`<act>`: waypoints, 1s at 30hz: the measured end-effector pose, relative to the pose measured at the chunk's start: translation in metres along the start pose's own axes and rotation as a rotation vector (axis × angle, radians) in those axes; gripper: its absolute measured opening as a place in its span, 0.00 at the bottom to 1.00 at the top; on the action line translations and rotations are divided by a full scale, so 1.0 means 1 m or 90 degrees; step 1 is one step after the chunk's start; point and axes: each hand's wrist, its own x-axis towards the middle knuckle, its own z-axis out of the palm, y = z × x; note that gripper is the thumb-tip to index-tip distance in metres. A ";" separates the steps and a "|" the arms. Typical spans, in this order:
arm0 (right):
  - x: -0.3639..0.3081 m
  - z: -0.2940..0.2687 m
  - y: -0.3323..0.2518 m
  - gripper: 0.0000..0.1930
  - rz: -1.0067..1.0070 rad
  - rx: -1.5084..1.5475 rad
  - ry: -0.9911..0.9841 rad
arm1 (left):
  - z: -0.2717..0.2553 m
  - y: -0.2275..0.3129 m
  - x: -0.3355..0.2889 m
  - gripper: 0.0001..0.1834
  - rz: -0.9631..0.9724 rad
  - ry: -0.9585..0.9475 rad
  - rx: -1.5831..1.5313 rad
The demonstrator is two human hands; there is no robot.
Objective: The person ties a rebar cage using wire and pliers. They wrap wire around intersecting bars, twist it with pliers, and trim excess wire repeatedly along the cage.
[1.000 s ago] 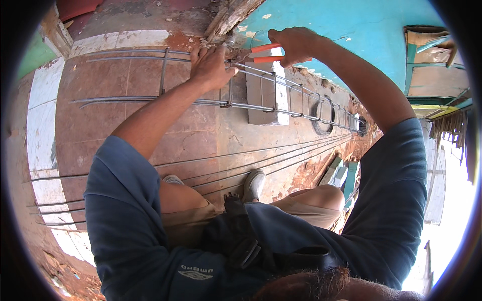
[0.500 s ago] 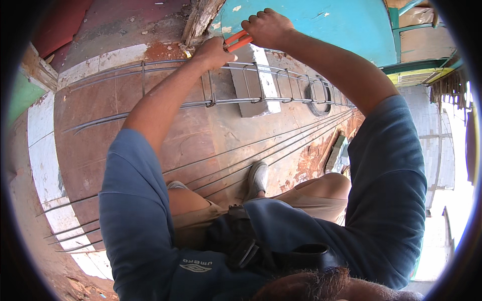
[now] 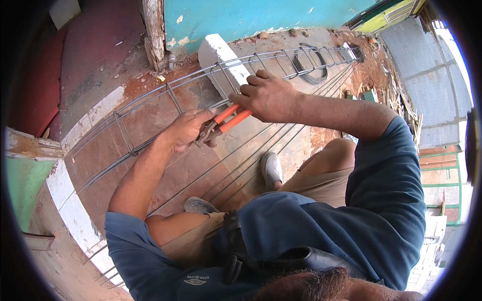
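Observation:
My right hand (image 3: 268, 96) is closed around the orange handles of a pair of pincers (image 3: 236, 119), whose metal jaws point down and left toward my left hand. Curled beside those jaws, my left hand (image 3: 188, 131) has its thumb along the top and its fingertips below. What it pinches, if anything, is hidden. Both hands are at the near side of a long rebar cage (image 3: 173, 98), made of steel bars with square stirrups. A white-topped block (image 3: 223, 55) stands under the cage, just beyond my hands.
Several loose steel bars (image 3: 236, 170) run along the floor between the cage and my feet. A coil of black wire (image 3: 310, 65) lies by the cage's far right part. Behind are a turquoise wall (image 3: 261, 17) and a worn wooden post (image 3: 154, 32). Debris (image 3: 396, 85) lies at right.
Both hands and the pincers have come down and nearer to me, from beyond the cage to its near side. The view has shifted, showing more of the cage's far end.

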 end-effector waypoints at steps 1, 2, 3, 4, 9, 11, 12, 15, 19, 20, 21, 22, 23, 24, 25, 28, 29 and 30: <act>-0.016 0.009 -0.011 0.22 0.004 0.040 0.001 | 0.010 -0.011 0.001 0.26 -0.045 0.001 0.006; -0.031 0.017 -0.020 0.23 0.016 0.075 -0.022 | 0.019 -0.013 0.002 0.26 -0.054 0.010 -0.001; -0.043 0.025 -0.025 0.24 0.022 0.111 -0.042 | 0.026 -0.015 0.002 0.26 -0.061 0.024 -0.010; -0.050 0.031 -0.027 0.24 0.045 0.164 -0.070 | 0.032 -0.016 0.002 0.26 -0.070 0.043 -0.019; -0.061 0.066 0.016 0.29 0.181 0.916 -0.322 | 0.031 0.012 -0.006 0.28 -0.016 0.234 -0.087; -0.070 0.081 0.038 0.28 0.198 1.284 -0.423 | 0.032 0.023 -0.008 0.28 0.028 0.273 -0.042; -0.067 0.084 0.041 0.28 0.186 1.302 -0.398 | 0.040 0.031 -0.010 0.28 0.046 0.313 -0.018; -0.056 0.089 0.043 0.27 0.152 1.213 -0.257 | 0.054 0.045 -0.001 0.26 0.080 0.339 -0.031; -0.065 0.080 0.037 0.23 0.203 0.948 0.000 | 0.097 0.077 0.022 0.26 0.159 0.482 -0.027; -0.071 0.068 0.039 0.23 0.261 0.953 -0.005 | 0.109 0.082 0.023 0.27 0.180 0.514 -0.005; -0.081 0.053 0.040 0.23 0.325 0.956 -0.010 | 0.126 0.092 0.023 0.27 0.200 0.539 0.022; -0.089 0.045 0.038 0.23 0.415 0.998 0.002 | 0.149 0.105 0.020 0.26 0.207 0.555 0.062; -0.103 0.038 0.034 0.23 0.482 0.988 0.024 | 0.168 0.114 0.015 0.27 0.184 0.563 0.069; -0.120 0.028 0.031 0.23 0.544 0.976 0.048 | 0.186 0.119 0.004 0.27 0.165 0.575 0.081; -0.138 0.017 0.030 0.24 0.607 0.962 0.074 | 0.204 0.124 -0.009 0.27 0.147 0.585 0.096; -0.217 -0.055 0.056 0.25 0.647 0.892 0.112 | 0.263 0.140 -0.066 0.29 -0.015 0.607 0.166; -0.246 -0.085 0.065 0.25 0.656 0.871 0.112 | 0.282 0.151 -0.087 0.29 -0.052 0.581 0.210; -0.275 -0.110 0.073 0.26 0.651 0.851 0.140 | 0.303 0.162 -0.109 0.29 -0.093 0.552 0.216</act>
